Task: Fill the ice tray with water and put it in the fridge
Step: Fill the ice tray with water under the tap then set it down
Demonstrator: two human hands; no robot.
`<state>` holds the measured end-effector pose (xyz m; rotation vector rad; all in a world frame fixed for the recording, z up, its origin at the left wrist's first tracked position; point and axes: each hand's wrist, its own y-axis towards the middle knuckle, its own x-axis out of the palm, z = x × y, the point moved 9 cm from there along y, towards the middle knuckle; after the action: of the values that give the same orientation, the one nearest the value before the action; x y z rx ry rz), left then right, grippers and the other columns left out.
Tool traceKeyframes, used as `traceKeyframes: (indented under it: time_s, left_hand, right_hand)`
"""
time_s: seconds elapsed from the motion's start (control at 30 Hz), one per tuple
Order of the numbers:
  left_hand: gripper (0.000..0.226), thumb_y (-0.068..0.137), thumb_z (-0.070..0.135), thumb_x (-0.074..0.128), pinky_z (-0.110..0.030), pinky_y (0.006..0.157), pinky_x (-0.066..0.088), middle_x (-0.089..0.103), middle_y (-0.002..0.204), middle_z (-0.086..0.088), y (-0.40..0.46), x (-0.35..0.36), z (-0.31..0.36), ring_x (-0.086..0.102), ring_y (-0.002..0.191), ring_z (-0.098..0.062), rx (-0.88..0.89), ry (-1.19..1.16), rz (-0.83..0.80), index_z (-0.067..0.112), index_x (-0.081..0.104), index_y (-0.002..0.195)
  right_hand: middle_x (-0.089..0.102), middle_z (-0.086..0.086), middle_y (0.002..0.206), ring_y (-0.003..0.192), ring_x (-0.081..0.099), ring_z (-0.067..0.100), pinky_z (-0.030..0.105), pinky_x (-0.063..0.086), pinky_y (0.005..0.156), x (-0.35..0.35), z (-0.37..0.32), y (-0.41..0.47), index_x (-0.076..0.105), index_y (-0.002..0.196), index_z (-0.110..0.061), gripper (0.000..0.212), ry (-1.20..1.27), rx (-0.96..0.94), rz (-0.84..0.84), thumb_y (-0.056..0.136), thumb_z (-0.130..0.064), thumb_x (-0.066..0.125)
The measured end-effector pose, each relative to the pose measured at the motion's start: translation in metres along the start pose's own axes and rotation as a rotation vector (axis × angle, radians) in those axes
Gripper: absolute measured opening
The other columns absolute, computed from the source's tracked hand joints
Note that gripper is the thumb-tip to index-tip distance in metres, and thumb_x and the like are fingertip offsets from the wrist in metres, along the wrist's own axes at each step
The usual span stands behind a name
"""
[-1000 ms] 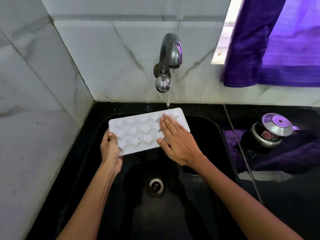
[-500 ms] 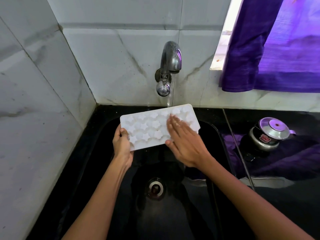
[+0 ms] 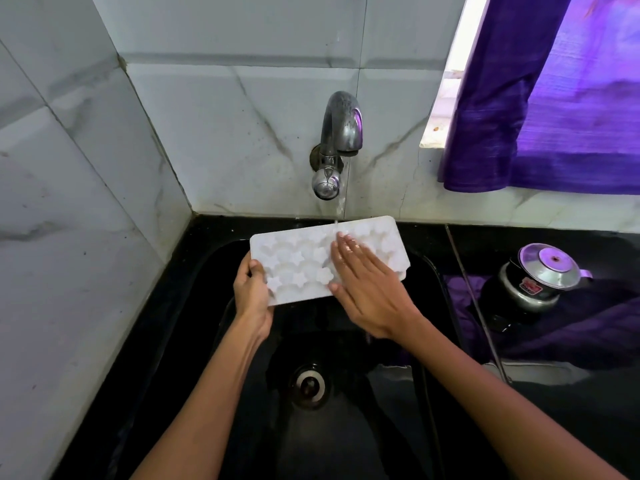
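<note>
While water runs from the tap (image 3: 341, 133), the ice tray (image 3: 301, 261) is gripped by the left hand (image 3: 251, 296); right hand (image 3: 367, 289) laid flat on it. Filling underway, fridge pending.

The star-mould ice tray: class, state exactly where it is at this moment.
In the head view, the ice tray is held above the black sink, under the tap, with the left hand gripping its left end.

Grey-veined marble wall tiles (image 3: 214, 109) meet in a corner — black countertop (image 3: 540, 237) below, purple curtain (image 3: 554, 98) over a bright window (image 3: 446, 95) right of that corner.
</note>
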<state>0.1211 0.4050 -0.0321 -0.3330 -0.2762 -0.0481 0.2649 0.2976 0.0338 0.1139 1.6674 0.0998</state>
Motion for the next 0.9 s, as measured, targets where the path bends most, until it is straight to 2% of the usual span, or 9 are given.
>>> traceKeyframes:
  time_s: [0.07,0.13,0.27,0.4,0.47,0.53,0.63,0.8,0.9]
  left_hand:
    - [0.034,0.104,0.018,0.033,-0.044,0.088,0.053,0.062,0.121,-0.007,0.001,0.003,0.003,0.061,0.104,-0.023,0.012,0.034,-0.012,0.018,0.049,0.134]
    - [0.032,0.104,0.018,0.032,-0.041,0.085,0.054,0.063,0.116,-0.005,-0.007,0.017,0.001,0.063,0.102,-0.022,0.027,0.049,-0.062,0.022,0.051,0.129]
    - [0.027,0.103,0.016,0.033,-0.034,0.074,0.055,0.066,0.106,-0.004,-0.018,0.037,-0.004,0.065,0.091,-0.017,0.013,0.014,-0.097,0.025,0.056,0.116]
    - [0.027,0.103,0.018,0.035,-0.03,0.067,0.054,0.065,0.104,-0.001,-0.011,0.03,-0.002,0.065,0.089,-0.015,0.004,-0.006,-0.07,0.024,0.055,0.12]
    - [0.029,0.103,0.02,0.035,-0.034,0.071,0.055,0.065,0.109,-0.004,-0.009,0.026,-0.001,0.064,0.094,-0.019,0.005,-0.005,-0.067,0.02,0.053,0.126]
    - [0.029,0.103,0.023,0.035,-0.038,0.077,0.055,0.065,0.11,-0.003,-0.009,0.028,-0.002,0.064,0.098,-0.021,-0.001,0.007,-0.087,0.02,0.052,0.127]
    - [0.027,0.103,0.024,0.036,-0.034,0.072,0.056,0.065,0.104,0.0,-0.014,0.035,-0.008,0.065,0.093,-0.017,-0.018,0.017,-0.107,0.023,0.052,0.124]
    - [0.024,0.102,0.021,0.037,-0.031,0.071,0.056,0.066,0.104,-0.003,-0.017,0.05,-0.01,0.065,0.089,-0.015,-0.009,0.003,-0.133,0.021,0.056,0.118]
    - [0.023,0.102,0.021,0.039,-0.035,0.078,0.055,0.065,0.108,-0.005,-0.014,0.05,-0.007,0.064,0.093,-0.018,0.016,0.002,-0.103,0.023,0.056,0.117]
  right_hand:
    - [-0.016,0.01,0.154,0.145,-0.015,0.018,0.028,-0.012,0.116,-0.004,0.021,0.001,-0.005,0.148,-0.005,0.078,0.071,0.156,0.018,0.091,-0.057,-0.002]
    - [-0.016,0.012,0.156,0.143,-0.021,0.017,0.029,-0.014,0.116,-0.007,0.028,0.01,-0.007,0.148,-0.003,0.084,0.106,0.248,0.04,0.088,-0.061,-0.005]
    - [-0.01,0.017,0.157,0.144,-0.016,0.022,0.031,-0.012,0.116,-0.013,-0.003,0.028,-0.003,0.149,-0.001,0.074,0.052,0.122,0.046,0.093,-0.05,0.001]
    - [-0.012,0.012,0.155,0.144,-0.015,0.019,0.031,-0.011,0.117,-0.007,-0.02,0.009,-0.004,0.147,-0.005,0.065,0.004,-0.031,0.006,0.097,-0.045,0.006]
    - [-0.012,0.01,0.155,0.144,-0.013,0.019,0.035,-0.005,0.12,-0.007,-0.005,0.005,-0.006,0.147,-0.007,0.067,0.01,0.022,0.017,0.095,-0.049,0.001]
    - [-0.011,0.012,0.157,0.144,-0.015,0.018,0.032,-0.008,0.119,-0.009,0.015,0.007,-0.004,0.149,-0.005,0.075,0.027,0.138,0.024,0.091,-0.054,-0.003]
    - [-0.008,0.014,0.158,0.145,-0.015,0.018,0.028,-0.013,0.116,-0.013,0.026,0.017,-0.002,0.149,-0.002,0.085,0.048,0.23,0.033,0.085,-0.057,-0.007]
    - [-0.005,0.014,0.158,0.146,-0.011,0.02,0.032,-0.007,0.118,-0.007,-0.005,0.014,-0.002,0.149,-0.004,0.069,0.009,0.038,0.02,0.096,-0.047,0.003]
    - [-0.003,0.009,0.158,0.146,-0.007,0.017,0.032,-0.004,0.119,-0.002,-0.005,-0.004,-0.001,0.149,-0.008,0.064,0.003,-0.038,0.005,0.098,-0.045,0.006]
